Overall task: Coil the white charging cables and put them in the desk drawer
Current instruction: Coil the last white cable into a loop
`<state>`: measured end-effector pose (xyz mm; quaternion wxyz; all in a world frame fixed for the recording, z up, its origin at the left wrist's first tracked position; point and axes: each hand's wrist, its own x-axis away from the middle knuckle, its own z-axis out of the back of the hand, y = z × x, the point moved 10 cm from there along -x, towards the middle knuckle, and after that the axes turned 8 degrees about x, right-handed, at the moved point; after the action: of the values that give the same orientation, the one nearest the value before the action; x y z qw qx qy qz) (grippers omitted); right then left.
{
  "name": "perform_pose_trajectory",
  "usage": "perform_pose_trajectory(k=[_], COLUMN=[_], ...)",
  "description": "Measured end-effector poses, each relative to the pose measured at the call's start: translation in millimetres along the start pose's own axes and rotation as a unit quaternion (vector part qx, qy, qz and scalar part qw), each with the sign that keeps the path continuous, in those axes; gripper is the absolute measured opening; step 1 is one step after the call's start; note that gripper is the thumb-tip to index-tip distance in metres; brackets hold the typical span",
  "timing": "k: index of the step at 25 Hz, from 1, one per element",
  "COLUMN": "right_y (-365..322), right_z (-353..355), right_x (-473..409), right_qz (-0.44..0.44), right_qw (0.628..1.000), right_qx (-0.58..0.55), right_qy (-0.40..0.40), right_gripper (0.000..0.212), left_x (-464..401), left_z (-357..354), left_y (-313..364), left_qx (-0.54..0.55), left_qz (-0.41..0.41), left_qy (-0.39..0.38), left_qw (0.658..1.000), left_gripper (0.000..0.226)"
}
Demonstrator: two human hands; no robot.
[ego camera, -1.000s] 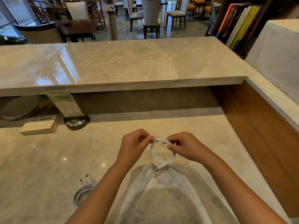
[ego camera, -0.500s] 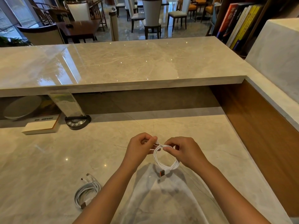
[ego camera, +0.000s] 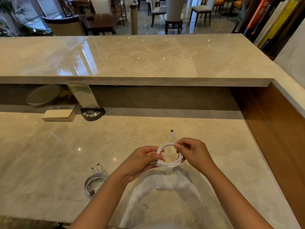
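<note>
White charging cable (ego camera: 170,163), wound into a small round coil of several turns, is held up over the lower marble desk surface (ego camera: 49,154), between both hands and near the person's body. The left hand (ego camera: 140,160) pinches the coil's near-left side with curled fingers, where a metal-tipped plug (ego camera: 155,163) lies against the turns. The right hand (ego camera: 192,153) is curled round the far-right side, and its fingertips (ego camera: 177,145) pinch the free tail, whose slim white connector (ego camera: 172,134) sticks up above the coil.

The cable is judged light, thin and limp, with a smooth rubbery jacket and some spring; the turns would probably loosen if both pinches were released. It is best gripped across all the turns at once, not by the connector, whose joint with the cord is likely the weakest point. The tail appears left to be wrapped or tucked.

A second white cable (ego camera: 94,182), already coiled into a looser loop, lies flat on the desk to the left, well apart from the hands, with its plugs pointing away. The desk is polished, veined stone, glossy and probably slippery under a coil. A raised marble counter (ego camera: 148,57) runs behind it. No drawer can be seen.
</note>
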<state>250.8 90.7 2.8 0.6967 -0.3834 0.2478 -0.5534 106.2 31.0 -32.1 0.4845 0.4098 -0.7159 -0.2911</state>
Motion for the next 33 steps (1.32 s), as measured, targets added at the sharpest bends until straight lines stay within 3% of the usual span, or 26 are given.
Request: perform_pose_trajectory(k=[3, 5, 6, 7, 8, 10, 11, 13, 16, 21, 25, 29, 31, 33], right_y=[-6.4, -16.4, -21.4, -25.8, -29.8, -37.0, -39.9, -45.7, -52.6, -63.6, -87.4, -108.3, -100.8, -86.3], right_z=[-18.5, -28.2, -32.7, -37.3, -42.2, -53.9, -59.7, -72.6, -96.5, -138.3, -176.4, -200.4, -214.9, -228.2], right_x=[-6.2, -11.6, -14.3, -16.5, -18.1, -20.1, -20.1, -19.3, -13.0, 9.6, 13.4, -5.6, -3.1, 6.3], right_qz=[-0.009, 0.009, 0.018, 0.025, 0.031, 0.040, 0.044, 0.051, 0.050, 0.032, 0.015, 0.014, -0.001, -0.018], right_qw=[0.999, 0.999, 0.998, 0.997, 0.997, 0.995, 0.994, 0.991, 0.986, 0.980, 0.985, 0.992, 0.992, 0.992], right_qx=[-0.023, -0.019, -0.019, -0.020, -0.022, -0.026, -0.026, -0.028, -0.037, -0.040, -0.024, -0.009, 0.011, 0.043], right_qy=[-0.033, -0.049, -0.056, -0.064, -0.072, -0.090, -0.097, -0.117, -0.154, -0.192, -0.170, -0.126, -0.126, -0.121], right_gripper=[0.008, 0.007, 0.007, 0.007, 0.007, 0.007, 0.006, 0.005, 0.006, 0.011, 0.004, 0.003, 0.004, 0.005], left_x=[10.1, 23.7, 38.2, 57.1, 71.4, 77.3, 75.1, 74.6, 97.7, 143.3, 156.5, 141.5, 139.7, 140.7], left_z=[18.3, 34.6, 40.6, 34.0, 15.7, -18.1, -25.1, -19.9, 2.7, 41.6, 94.5, 140.3, 150.8, 158.4], left_y=[1.2, 16.4, 35.6, 55.5, 63.8, 45.4, 32.5, 19.6, 13.3, 0.2, 13.5, 34.8, 21.8, 0.7], left_qx=[-0.034, -0.126, -0.220, -0.342, -0.469, -0.662, -0.716, -0.754, -0.740, -0.720, -0.743, -0.765, -0.772, -0.777], left_qz=[-0.012, -0.082, -0.168, -0.262, -0.333, -0.369, -0.359, -0.349, -0.380, -0.410, -0.369, -0.329, -0.314, -0.291], left_qy=[0.033, 0.110, 0.167, 0.197, 0.182, 0.106, 0.087, 0.112, 0.164, 0.209, 0.201, 0.171, 0.139, 0.106], left_qw=[0.999, 0.982, 0.946, 0.881, 0.797, 0.644, 0.592, 0.545, 0.531, 0.520, 0.521, 0.526, 0.535, 0.548], left_gripper=[0.021, 0.025, 0.028, 0.034, 0.040, 0.046, 0.047, 0.048, 0.048, 0.025, 0.035, 0.027, 0.022, 0.034])
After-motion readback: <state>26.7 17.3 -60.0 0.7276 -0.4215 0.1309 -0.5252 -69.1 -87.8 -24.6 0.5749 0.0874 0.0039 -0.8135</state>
